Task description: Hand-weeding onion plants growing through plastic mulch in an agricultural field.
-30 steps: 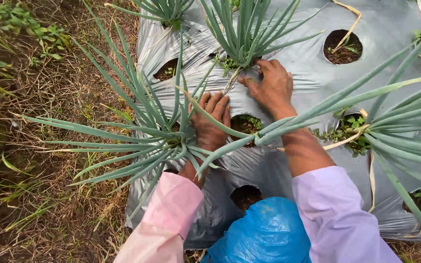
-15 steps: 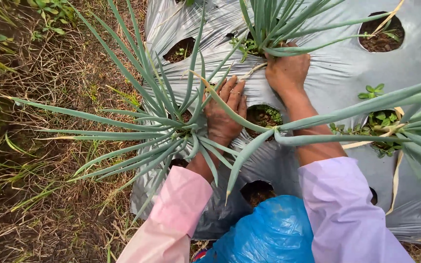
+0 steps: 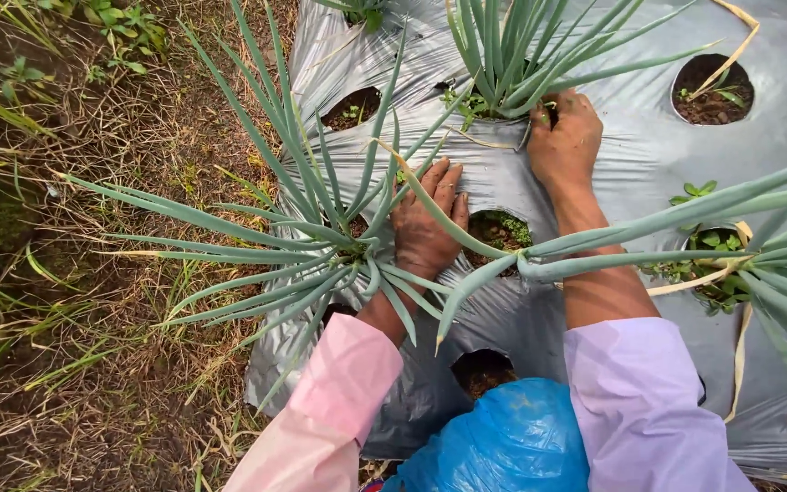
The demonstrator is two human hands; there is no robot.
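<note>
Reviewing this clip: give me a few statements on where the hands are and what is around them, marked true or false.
1. The left hand lies flat on the silver plastic mulch sheet, beside a planting hole. True.
2. The right hand holds a metal trowel. False: it holds no tool; its fingers are at the base of the far green onion plant.
3. The left sleeve is pink and the right sleeve is pale lilac. True.
4. Every planting hole holds a tall onion plant. False: the hole at top right shows soil and only small weeds.
5. Bare concrete lies left of the sheet. False: it is dry grass and weeds.
</note>
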